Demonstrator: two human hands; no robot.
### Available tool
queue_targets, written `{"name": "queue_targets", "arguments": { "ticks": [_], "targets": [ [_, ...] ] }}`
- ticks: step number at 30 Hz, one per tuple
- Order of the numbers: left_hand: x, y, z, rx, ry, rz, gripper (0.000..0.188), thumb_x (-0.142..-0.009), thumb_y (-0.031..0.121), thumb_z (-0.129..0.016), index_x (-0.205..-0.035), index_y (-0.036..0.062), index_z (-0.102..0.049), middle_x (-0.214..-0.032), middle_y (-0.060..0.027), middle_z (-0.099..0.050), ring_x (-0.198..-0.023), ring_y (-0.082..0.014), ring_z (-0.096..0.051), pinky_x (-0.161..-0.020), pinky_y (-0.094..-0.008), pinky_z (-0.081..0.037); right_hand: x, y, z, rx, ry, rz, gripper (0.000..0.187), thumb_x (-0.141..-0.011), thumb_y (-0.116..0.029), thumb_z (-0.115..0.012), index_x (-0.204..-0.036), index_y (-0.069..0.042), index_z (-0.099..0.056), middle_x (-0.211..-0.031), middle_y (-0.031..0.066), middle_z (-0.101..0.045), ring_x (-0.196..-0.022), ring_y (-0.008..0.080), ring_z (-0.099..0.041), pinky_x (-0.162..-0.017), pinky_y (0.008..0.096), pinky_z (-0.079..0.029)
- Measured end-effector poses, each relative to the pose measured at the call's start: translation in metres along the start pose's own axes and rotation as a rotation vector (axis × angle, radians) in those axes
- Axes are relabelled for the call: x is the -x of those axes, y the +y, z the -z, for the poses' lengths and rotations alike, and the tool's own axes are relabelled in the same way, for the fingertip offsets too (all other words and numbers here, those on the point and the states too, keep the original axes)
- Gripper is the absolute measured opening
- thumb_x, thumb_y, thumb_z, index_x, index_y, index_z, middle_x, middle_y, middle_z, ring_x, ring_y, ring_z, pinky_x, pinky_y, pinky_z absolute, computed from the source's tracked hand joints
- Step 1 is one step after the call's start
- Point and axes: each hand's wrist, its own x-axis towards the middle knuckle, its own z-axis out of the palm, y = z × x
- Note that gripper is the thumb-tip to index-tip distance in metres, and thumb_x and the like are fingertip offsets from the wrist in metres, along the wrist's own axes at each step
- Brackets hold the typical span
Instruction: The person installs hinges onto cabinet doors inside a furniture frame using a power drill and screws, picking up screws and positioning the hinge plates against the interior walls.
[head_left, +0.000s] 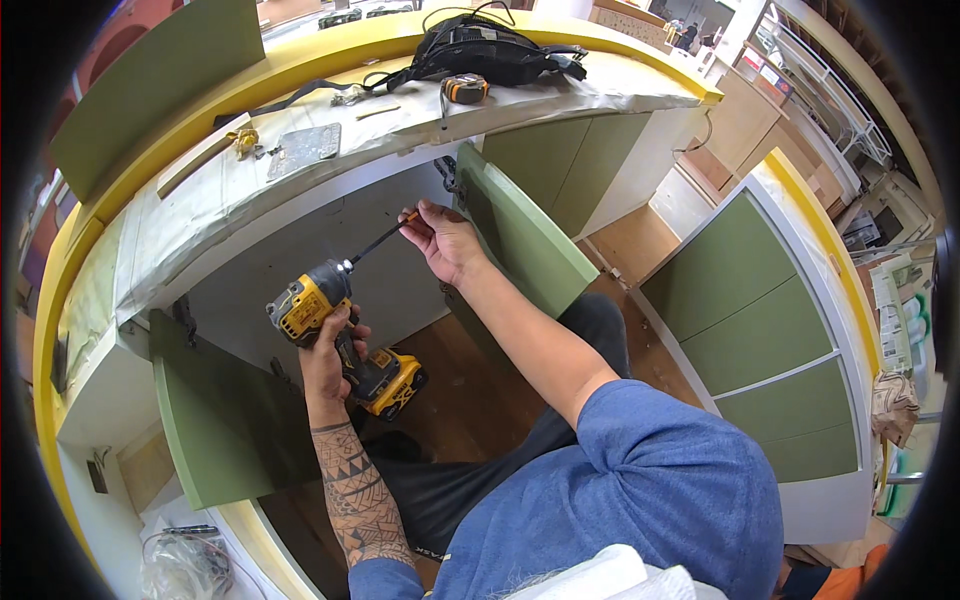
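Observation:
My left hand (328, 362) is wrapped round the grip of a yellow and black cordless impact driver (303, 305), whose battery hangs below. The tool's light is on at its nose. A long dark bit (374, 245) runs from the nose up to the right. At its far end, my right hand (450, 243) closes its fingers on a small orange piece (408, 218); whether this is part of the bit or separate, I cannot tell. Close to that hand stands an open green cabinet door (530, 240) with a dark hinge (446, 174) at its top.
Another green door (215, 415) stands open on the left. On the covered countertop (200, 235) lie a black bag (480, 48), a tape measure (465, 89), a metal plate (305, 150) and a wood strip (205, 155). A curved green-panelled cabinet (750, 290) stands at right.

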Motion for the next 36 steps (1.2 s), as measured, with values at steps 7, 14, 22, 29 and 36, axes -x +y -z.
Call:
{"name": "queue_targets", "arguments": {
  "ticks": [7,14,22,29,36],
  "targets": [
    [-0.006,-0.006,0.012,0.073,0.001,0.086,0.035,-0.09,0.03,-0.076,-0.111,0.0037,-0.069,-0.086,-0.0074,-0.072,-0.06,-0.0116,-0.064,-0.054,-0.0258,-0.053,-0.003,0.009,0.002,-0.085,-0.105,-0.118,0.011,-0.097,-0.019,-0.075,-0.101,-0.01,-0.072,-0.1,0.0038,-0.074,-0.097,0.0178,-0.071,-0.093,0.0356,-0.06],
    [-0.015,-0.012,0.01,0.239,-0.068,0.213,0.033,-0.091,0.031,-0.075,-0.105,0.0022,-0.069,-0.077,-0.0072,-0.069,-0.058,-0.0114,-0.062,-0.055,-0.0269,-0.054,-0.001,0.015,-0.016,0.055,0.02,-0.118,0.019,-0.092,-0.025,-0.082,-0.1,-0.013,-0.07,-0.075,-0.006,-0.054,-0.063,0.0068,-0.047,-0.062,0.0254,-0.041],
    [-0.021,-0.026,0.021,0.293,-0.028,0.21,0.033,-0.091,0.033,-0.075,-0.105,0.0044,-0.069,-0.082,-0.0063,-0.068,-0.06,-0.0105,-0.061,-0.055,-0.0264,-0.052,0.095,-0.016,-0.066,0.497,-0.115,-0.308,0.025,-0.1,-0.026,-0.074,-0.116,-0.009,-0.066,-0.074,-0.0085,-0.048,-0.063,0.0023,-0.042,-0.058,0.0204,-0.037],
    [-0.04,-0.052,0.034,0.37,-0.068,0.232,0.035,-0.09,0.036,-0.078,-0.103,0.0044,-0.07,-0.078,-0.0049,-0.066,-0.059,-0.0114,-0.059,-0.056,-0.0255,-0.051,0.102,-0.189,-0.135,1.009,-0.279,0.486,0.021,-0.101,-0.03,-0.072,-0.108,-0.012,-0.079,-0.086,-0.0065,-0.07,-0.063,-0.0026,-0.046,-0.054,0.0162,-0.035],
    [-0.064,-0.09,0.041,0.344,-0.043,0.258,0.032,-0.091,0.033,-0.076,-0.1,0.0039,-0.069,-0.077,-0.0044,-0.066,-0.058,-0.0106,-0.06,-0.055,-0.0249,-0.052,-0.083,-0.258,-0.086,1.778,-0.108,0.912,0.05,-0.1,-0.051,-0.069,-0.105,-0.002,-0.077,-0.088,0.0086,-0.075,-0.081,0.0124,-0.065,-0.079,0.0313,-0.052]
  ]
}}
